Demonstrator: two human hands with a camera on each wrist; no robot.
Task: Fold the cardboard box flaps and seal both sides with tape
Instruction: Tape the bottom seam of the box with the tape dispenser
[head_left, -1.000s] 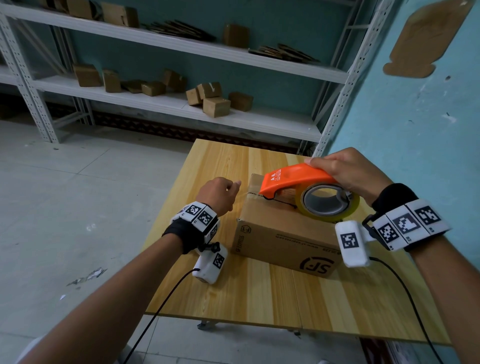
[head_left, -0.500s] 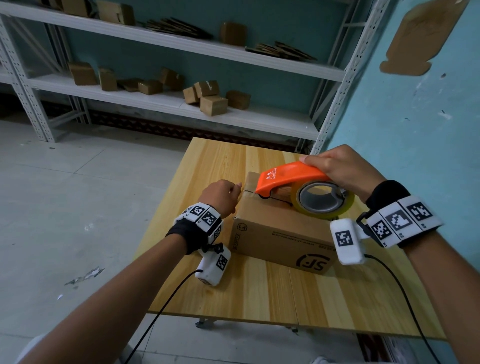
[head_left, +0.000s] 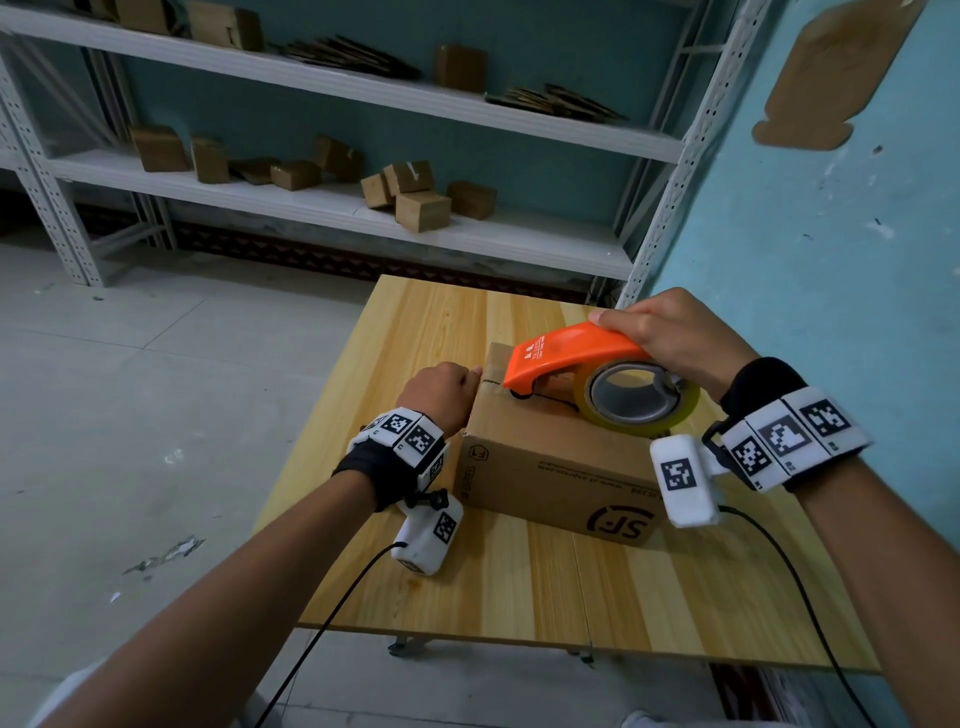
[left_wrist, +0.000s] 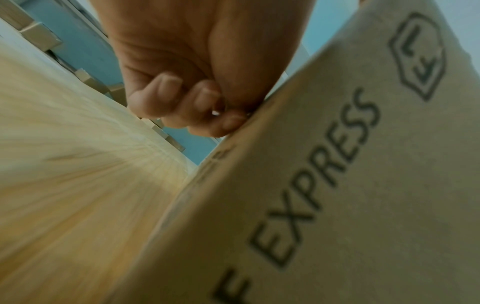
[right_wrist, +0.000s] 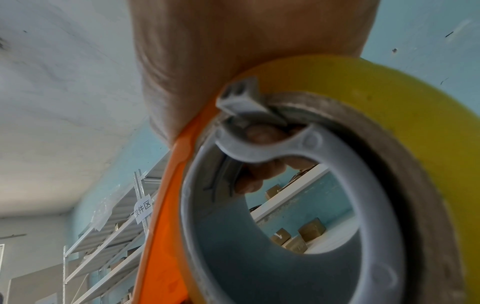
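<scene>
Two hands at work on one cardboard box, which lies flaps-closed on the wooden table, near its far right corner, printed side toward the wearer. Item: centre seam of the top face, running left to right across the box; this is its long axis and, by my reading, the line the coming tape pull must follow. Item: orange tape dispenser with yellowish tape roll, set over the seam, nose toward the box's left end and roll toward the right. Right hand: curled over the dispenser's top, grasping it; in the right wrist view fingertips show through the roll's grey core, wrapped round the frame. Left hand: at the box's upper left edge, where the seam ends, fingers curled in; the left wrist view shows fingertips pressed against the box wall beside the "EXPRESS" print, apparently pinching or pinning something small there. Probably the tape's free end, though the tape itself cannot be made out. Relation of note: the left hand lies at the left end of the seam, just beside the dispenser's nose; the right hand lies further right along the same line, so the draw would run rightward, away from the left hand. Whether the underside is sealed cannot be told.
</scene>
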